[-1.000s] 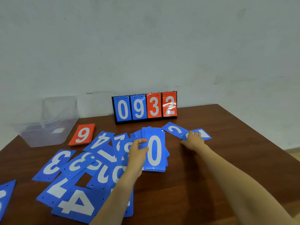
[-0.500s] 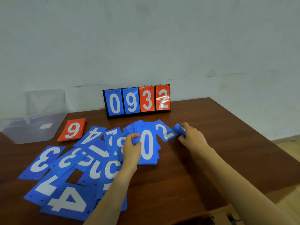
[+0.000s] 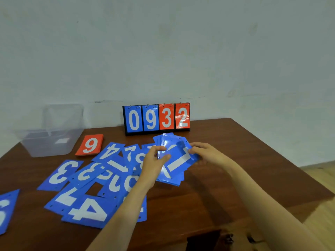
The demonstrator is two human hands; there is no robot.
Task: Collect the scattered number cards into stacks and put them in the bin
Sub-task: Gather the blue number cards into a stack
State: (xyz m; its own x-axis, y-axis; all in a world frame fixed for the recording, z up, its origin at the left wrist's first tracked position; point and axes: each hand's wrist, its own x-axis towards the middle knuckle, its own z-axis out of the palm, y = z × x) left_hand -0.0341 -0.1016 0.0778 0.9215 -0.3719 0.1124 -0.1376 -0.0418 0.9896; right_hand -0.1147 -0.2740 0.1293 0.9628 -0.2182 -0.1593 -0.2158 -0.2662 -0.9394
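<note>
A stack of blue number cards [image 3: 173, 160] is lifted off the brown table at its middle, with a card marked 1 on top. My left hand [image 3: 154, 163] grips the stack's left edge. My right hand [image 3: 206, 153] pinches its right edge. Several more blue number cards [image 3: 87, 180] lie scattered and overlapping on the table to the left. A small pile of red cards showing 9 [image 3: 90, 144] sits beside the clear plastic bin [image 3: 49, 144] at the far left.
A flip scoreboard [image 3: 156, 118] reading 0932 stands against the wall behind the stack. The table [image 3: 226, 160] ends at the right, with wooden floor beyond. One blue card [image 3: 7, 209] lies at the left edge of view.
My right hand gathered the two blue cards from the right and laid them onto the stack. Both hands now hold the stack raised, a 1 card covering the 0.
</note>
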